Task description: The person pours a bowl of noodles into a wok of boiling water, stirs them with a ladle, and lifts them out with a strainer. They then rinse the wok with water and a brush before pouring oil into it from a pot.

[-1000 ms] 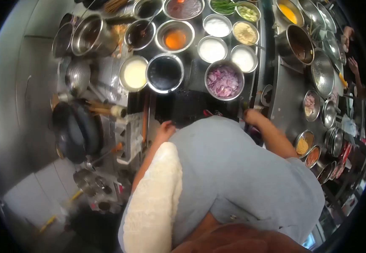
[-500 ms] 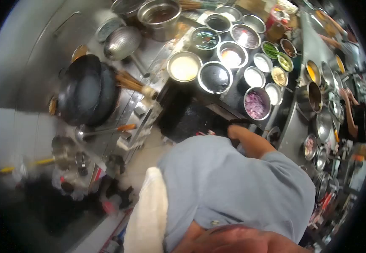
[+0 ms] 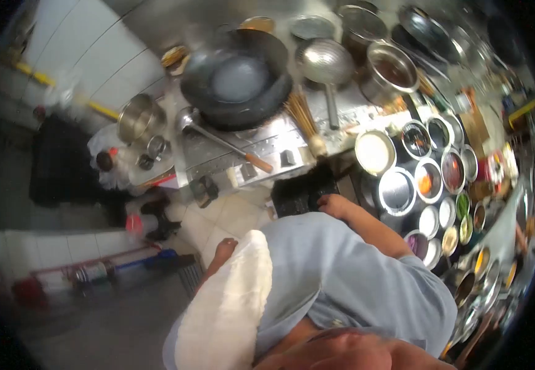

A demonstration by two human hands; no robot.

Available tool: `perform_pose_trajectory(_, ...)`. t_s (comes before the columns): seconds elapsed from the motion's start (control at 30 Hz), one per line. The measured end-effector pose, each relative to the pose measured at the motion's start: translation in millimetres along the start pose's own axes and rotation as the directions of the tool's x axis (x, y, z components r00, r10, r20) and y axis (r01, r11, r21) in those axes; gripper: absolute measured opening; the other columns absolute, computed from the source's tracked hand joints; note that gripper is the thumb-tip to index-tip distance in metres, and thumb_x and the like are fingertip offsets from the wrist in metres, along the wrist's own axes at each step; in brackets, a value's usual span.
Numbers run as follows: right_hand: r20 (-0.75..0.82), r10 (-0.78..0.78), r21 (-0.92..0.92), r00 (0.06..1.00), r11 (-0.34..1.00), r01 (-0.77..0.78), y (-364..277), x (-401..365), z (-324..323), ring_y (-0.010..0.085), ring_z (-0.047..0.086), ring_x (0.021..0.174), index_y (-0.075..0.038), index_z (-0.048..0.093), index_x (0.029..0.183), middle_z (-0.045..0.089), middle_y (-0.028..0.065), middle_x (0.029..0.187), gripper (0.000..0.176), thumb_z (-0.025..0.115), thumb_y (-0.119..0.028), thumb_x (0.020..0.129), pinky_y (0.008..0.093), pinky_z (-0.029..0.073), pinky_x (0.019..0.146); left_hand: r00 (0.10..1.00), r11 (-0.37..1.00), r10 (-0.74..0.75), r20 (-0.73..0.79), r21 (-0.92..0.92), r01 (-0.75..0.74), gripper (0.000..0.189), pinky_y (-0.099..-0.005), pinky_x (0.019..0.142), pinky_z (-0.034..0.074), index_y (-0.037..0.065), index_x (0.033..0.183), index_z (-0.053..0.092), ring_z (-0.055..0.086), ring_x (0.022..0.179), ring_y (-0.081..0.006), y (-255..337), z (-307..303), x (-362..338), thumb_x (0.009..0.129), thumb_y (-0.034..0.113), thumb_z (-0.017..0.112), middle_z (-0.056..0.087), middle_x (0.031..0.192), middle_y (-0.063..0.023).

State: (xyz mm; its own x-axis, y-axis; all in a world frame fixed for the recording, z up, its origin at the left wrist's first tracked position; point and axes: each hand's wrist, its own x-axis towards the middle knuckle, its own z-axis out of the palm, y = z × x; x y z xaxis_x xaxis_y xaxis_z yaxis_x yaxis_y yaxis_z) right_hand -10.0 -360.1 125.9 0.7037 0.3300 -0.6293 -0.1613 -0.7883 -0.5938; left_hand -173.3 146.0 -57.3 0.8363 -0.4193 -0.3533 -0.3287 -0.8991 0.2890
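My left hand (image 3: 225, 248) hangs low beside the towel (image 3: 233, 302) on my shoulder, above the tiled floor, its fingers loosely bent and nothing visible in them. At the dark board (image 3: 292, 192) in front of my body is my right hand (image 3: 334, 206), fingers curled; what they hold, if anything, is too dark to make out. Ahead, a black wok (image 3: 236, 80) sits on the steel stove. A ladle with a wooden handle (image 3: 258, 162) lies at its front, with a bamboo brush (image 3: 304, 123) and a perforated strainer (image 3: 325, 61) to the right.
Several round containers of sauces and ingredients, one with pale yellow liquid (image 3: 375, 152), stand at the right. A steel pot (image 3: 392, 68) is at the back. To the left are a metal pot (image 3: 141, 117) and a black bin-like object (image 3: 64, 160). A stove edge (image 3: 242, 176) runs ahead.
The view has swung left, so the wok and stove now lie straight ahead and the containers farther right. My left hand has come into view. My right hand now shows at the dark board.
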Motion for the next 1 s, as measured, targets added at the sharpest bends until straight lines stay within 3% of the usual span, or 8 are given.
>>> perform_pose_trajectory(0.17, 0.106, -0.275, -0.084, 0.956, 0.955, 0.284, -44.2, 21.2, -55.2, 0.0316, 0.065, 0.102, -0.009, 0.069, 0.111, 0.069, 0.0166, 0.107, 0.033, 0.062, -0.026, 0.084, 0.0389, 0.050, 0.090, 0.741, 0.543, -0.640, 0.202, -0.564, 0.622, 0.033, -0.0400, 0.084, 0.054, 0.006, 0.112, 0.068, 0.065, 0.099, -0.0321, 72.0, -37.1, 17.4, 0.094, 0.032, 0.058, 0.067, 0.113, -0.0148)
perform_pose_trajectory(0.3, 0.297, -0.271, 0.129, 0.916, 0.962, 0.242, -77.5, 29.3, -98.1, 0.0220, 0.066, 0.088, -0.004, 0.070, 0.109, 0.071, 0.0120, 0.099, 0.031, 0.060, -0.029, 0.092, 0.0345, 0.051, 0.086, 0.959, 0.963, -0.223, -0.178, -0.192, 0.188, 0.036, -0.0382, 0.086, 0.053, 0.006, 0.114, 0.067, 0.065, 0.099, -0.0326, 70.4, 17.1, 20.6, 0.094, 0.035, 0.058, 0.067, 0.112, -0.0155)
perform_pose_trajectory(0.37, 0.371, -0.195, 0.163, 0.908, 0.976, 0.143, -80.0, 40.3, -105.7, 0.0181, 0.066, 0.083, -0.003, 0.070, 0.106, 0.071, 0.0101, 0.096, 0.032, 0.059, -0.030, 0.095, 0.0328, 0.052, 0.084, 0.812, 0.651, -0.584, 0.026, -0.583, 0.487, 0.038, -0.0383, 0.088, 0.051, 0.006, 0.116, 0.065, 0.065, 0.101, -0.0331, 98.3, -7.4, 23.1, 0.094, 0.035, 0.059, 0.068, 0.110, -0.0161)
perform_pose_trajectory(0.47, 0.395, -0.217, 0.426, 0.893, 0.904, 0.031, -71.6, 58.0, -101.2, 0.0139, 0.063, 0.079, -0.001, 0.070, 0.103, 0.070, 0.0067, 0.089, 0.032, 0.058, -0.030, 0.097, 0.0301, 0.053, 0.079, 0.886, 0.820, -0.444, -0.133, -0.460, 0.342, 0.041, -0.0384, 0.090, 0.050, 0.003, 0.115, 0.065, 0.064, 0.103, -0.0336, 96.5, 23.2, 19.1, 0.093, 0.037, 0.060, 0.068, 0.109, -0.0183)
perform_pose_trajectory(0.57, 0.363, -0.301, 0.317, 0.882, 0.930, 0.187, -67.5, 73.0, -103.3, 0.0139, 0.064, 0.079, 0.001, 0.070, 0.104, 0.069, 0.0064, 0.086, 0.024, 0.059, -0.019, 0.095, 0.0286, 0.052, 0.076, 0.688, 0.507, -0.721, 0.083, -0.614, 0.605, 0.038, -0.0360, 0.085, 0.051, 0.001, 0.113, 0.065, 0.067, 0.097, -0.0300, 136.0, -62.2, 25.8, 0.093, 0.033, 0.060, 0.070, 0.102, -0.0186)
perform_pose_trajectory(0.7, 0.127, -0.404, 0.303, 0.906, 0.885, 0.353, -73.5, 56.5, -112.2, 0.0161, 0.064, 0.083, 0.002, 0.066, 0.115, 0.069, 0.0079, 0.087, 0.031, 0.060, -0.009, 0.086, 0.0287, 0.051, 0.079, 0.639, 0.136, -0.762, 0.106, -0.939, 0.317, 0.025, -0.0287, 0.071, 0.051, 0.000, 0.103, 0.066, 0.064, 0.073, -0.0156, 115.9, -103.7, 67.4, 0.093, 0.021, 0.059, 0.068, 0.078, -0.0093)
perform_pose_trajectory(0.87, -0.172, -0.155, 0.378, 0.973, 0.902, 0.211, -54.1, 6.4, -104.6, 0.0214, 0.067, 0.083, -0.003, 0.069, 0.107, 0.070, 0.0129, 0.088, 0.028, 0.063, -0.018, 0.084, 0.0333, 0.051, 0.077, 0.890, 0.594, -0.445, 0.102, -0.710, 0.379, 0.020, -0.0287, 0.064, 0.051, 0.001, 0.093, 0.066, 0.059, 0.063, -0.0118, 138.3, -227.2, 167.8, 0.093, 0.021, 0.063, 0.065, 0.072, -0.0055)
perform_pose_trajectory(1.0, -0.565, 0.147, 0.490, 0.812, 0.852, 0.187, -37.7, -91.1, -77.4, 0.0301, 0.064, 0.068, -0.002, 0.065, 0.079, 0.064, 0.0173, 0.073, 0.034, 0.061, -0.034, 0.089, 0.0432, 0.050, 0.066, 0.924, 0.802, 0.241, 0.298, -0.596, -0.016, 0.029, -0.0314, 0.075, 0.051, 0.003, 0.099, 0.065, 0.062, 0.075, -0.0154, 134.2, -239.9, 239.7, 0.096, 0.031, 0.058, 0.068, 0.082, -0.0058)
